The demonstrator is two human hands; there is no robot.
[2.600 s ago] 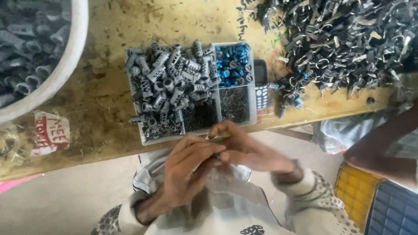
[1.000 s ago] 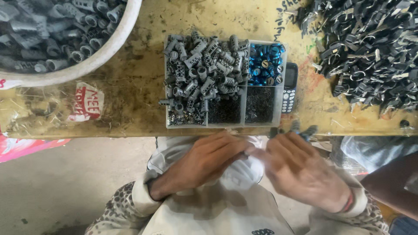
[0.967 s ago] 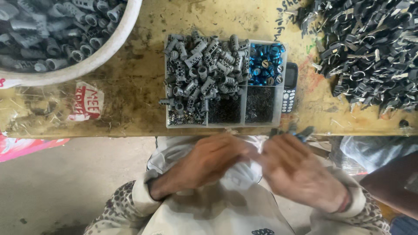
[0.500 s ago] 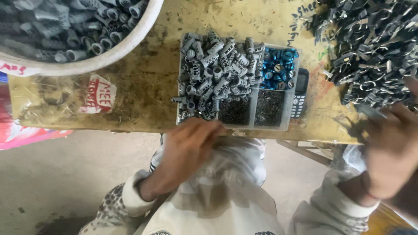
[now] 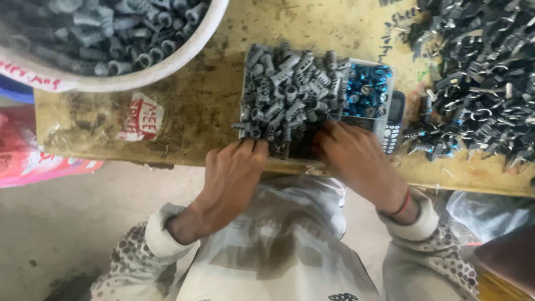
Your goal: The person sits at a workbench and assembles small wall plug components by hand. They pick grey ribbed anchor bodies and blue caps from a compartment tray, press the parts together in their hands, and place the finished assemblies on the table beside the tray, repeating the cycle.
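- Head view, looking straight down on a yellow, scuffed worktop (image 5: 195, 120) with the person's lap below it.
- Tray (image 5: 390, 83): a small compartmented box at the centre of the worktop. Its large left section is heaped with grey plugs (image 5: 290, 95); the section at 3 o'clock of the heap holds blue caps (image 5: 365, 92); the near sections at 6 o'clock look dark, their contents too small to tell.
- Left hand (image 5: 234, 173): at 7 o'clock of the tray, palm down, fingertips touching the tray's near left corner beside the lowest plugs. Fingers lie close together; whether they pinch anything cannot be told.
- Right hand (image 5: 354, 153): at 5 o'clock of the tray, fingertips reaching into the near dark sections. Fingers slightly spread and curled; any item under them is hidden. A red band circles the wrist.
- Phone (image 5: 393, 120): a keypad handset lying just beside the tray at 3 o'clock, partly covered by the right hand.
- Bowl (image 5: 167, 61): white, at 10 o'clock, full of grey plugs.
- Clips (image 5: 479, 83): a loose dark metal pile at 2 o'clock, well apart from both hands.
- Red label (image 5: 142, 117): stuck to the worktop at 9 o'clock of the tray.
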